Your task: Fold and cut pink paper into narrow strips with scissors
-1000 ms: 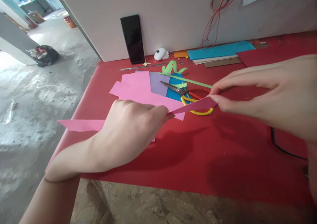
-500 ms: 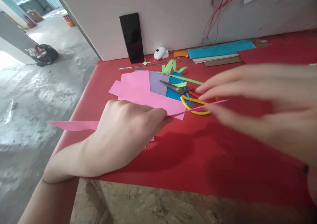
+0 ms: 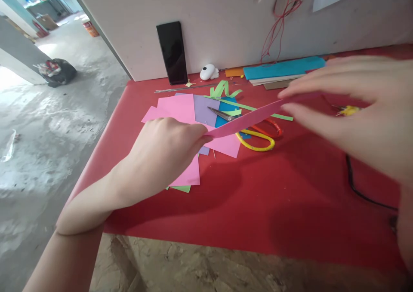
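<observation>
In the head view, the left hand point(image 3: 164, 158) pinches a pink strip point(image 3: 245, 121) between its thumb and its bent forefinger; the other fingers are hidden below the knuckles. The strip is in the air, between the two hands, and rises toward the right hand point(image 3: 383, 115). There the thumb and the fingers close around it, with a part of the pink going on inside the hand. The right hand is blurred — how firm this hold is, I cannot tell.

Beyond the strip, between the hands, lie the scissors point(image 3: 258, 149) with one red and one yellow handle, on the red surface point(image 3: 245, 210). Just beyond the left hand is the pink paper point(image 3: 176, 109), with a purple sheet point(image 3: 206, 109) beside it. Curled green strips point(image 3: 222, 90) lie farther from the left hand, and farther again a phone point(image 3: 172, 53) leans on the wall.

As for progress, I judge that some cutting is done, because the pink and green strips are narrow and separate. The pink strip is not yet fixed to anything, as far as I see, and it seems without folds — so its shaping is probably not done. How much remains, I cannot tell.
</observation>
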`<state>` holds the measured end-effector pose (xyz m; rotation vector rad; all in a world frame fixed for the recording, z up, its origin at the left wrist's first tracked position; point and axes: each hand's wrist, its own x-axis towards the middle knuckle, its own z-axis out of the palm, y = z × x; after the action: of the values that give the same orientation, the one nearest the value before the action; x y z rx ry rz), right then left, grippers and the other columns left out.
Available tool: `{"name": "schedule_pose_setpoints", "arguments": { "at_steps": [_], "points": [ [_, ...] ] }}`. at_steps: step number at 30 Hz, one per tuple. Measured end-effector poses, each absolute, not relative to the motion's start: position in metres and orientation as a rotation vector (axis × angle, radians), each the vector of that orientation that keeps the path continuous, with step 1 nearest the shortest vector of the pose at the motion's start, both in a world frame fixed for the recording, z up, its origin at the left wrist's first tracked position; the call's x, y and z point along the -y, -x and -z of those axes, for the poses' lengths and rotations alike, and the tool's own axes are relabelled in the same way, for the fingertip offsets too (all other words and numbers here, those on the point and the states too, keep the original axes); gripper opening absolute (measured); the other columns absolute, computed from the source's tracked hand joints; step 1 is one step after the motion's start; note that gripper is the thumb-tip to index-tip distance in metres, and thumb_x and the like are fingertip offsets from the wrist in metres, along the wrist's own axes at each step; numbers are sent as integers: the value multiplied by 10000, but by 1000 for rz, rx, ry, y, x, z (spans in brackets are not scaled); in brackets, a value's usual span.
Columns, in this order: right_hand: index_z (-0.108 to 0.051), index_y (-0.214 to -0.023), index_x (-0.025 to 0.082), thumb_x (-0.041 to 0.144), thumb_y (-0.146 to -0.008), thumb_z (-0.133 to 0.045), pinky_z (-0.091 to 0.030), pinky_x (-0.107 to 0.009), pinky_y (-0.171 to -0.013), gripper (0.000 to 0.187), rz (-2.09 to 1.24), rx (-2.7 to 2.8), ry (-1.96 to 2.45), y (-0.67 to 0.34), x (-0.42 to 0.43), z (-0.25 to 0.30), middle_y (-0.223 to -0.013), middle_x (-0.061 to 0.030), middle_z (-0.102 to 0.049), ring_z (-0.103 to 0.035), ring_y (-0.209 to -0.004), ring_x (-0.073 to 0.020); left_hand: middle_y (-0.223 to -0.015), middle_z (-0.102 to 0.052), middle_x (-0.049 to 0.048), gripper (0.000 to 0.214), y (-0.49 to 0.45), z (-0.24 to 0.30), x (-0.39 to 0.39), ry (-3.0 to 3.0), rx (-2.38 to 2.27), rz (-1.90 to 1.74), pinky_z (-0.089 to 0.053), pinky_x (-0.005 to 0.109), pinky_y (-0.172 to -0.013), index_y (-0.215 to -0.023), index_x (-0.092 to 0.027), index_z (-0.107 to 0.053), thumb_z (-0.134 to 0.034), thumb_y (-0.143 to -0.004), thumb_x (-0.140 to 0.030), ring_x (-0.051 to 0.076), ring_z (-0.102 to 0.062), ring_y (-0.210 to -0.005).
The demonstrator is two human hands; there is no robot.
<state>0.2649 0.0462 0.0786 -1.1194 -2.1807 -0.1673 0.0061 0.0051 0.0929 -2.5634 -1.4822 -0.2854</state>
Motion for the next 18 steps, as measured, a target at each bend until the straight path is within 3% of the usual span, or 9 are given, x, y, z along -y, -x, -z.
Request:
{"name": "schedule_pose_setpoints", "arguments": {
  "at_steps": [4,8,13,18],
  "points": [
    [-701,-811,208,137,-882,-565,-568,-281,-706,168,169,2283,870,-222,-19,-75,-819,-2,-767,-718,-788,-164,-513,-561,-18,272,-13,-86,1,2741,1308,364,-268,206,-449,-715,-122,-655,-467,-911,-115,63,-397,-434],
    [-709,-816,202,89,-852,-598,-583,-244,-696,162,44,2260,825,-209,-4,-70,-840,13,-776,-730,-774,-147,-489,-473,-41,309,-16,-84,9,2829,1138,456,-247,191,-428,-669,-118,-606,-405,-877,-11,57,-310,-439],
    [-690,-762,176,60,-821,-624,-526,-211,-603,146,93,2269,843,-214,3,-75,-770,18,-758,-705,-684,-124,-493,-430,-47,317,-18,-86,13,2856,1109,450,-253,203,-433,-650,-119,-583,-390,-862,15,67,-293,-451],
    [-643,-692,218,100,-843,-602,-414,-280,-526,196,161,2261,946,-223,-1,-84,-626,37,-681,-620,-565,-124,-546,-560,-14,320,-14,-91,12,2842,1296,339,-288,215,-458,-711,-144,-632,-384,-897,-63,77,-415,-459]
  ]
}}
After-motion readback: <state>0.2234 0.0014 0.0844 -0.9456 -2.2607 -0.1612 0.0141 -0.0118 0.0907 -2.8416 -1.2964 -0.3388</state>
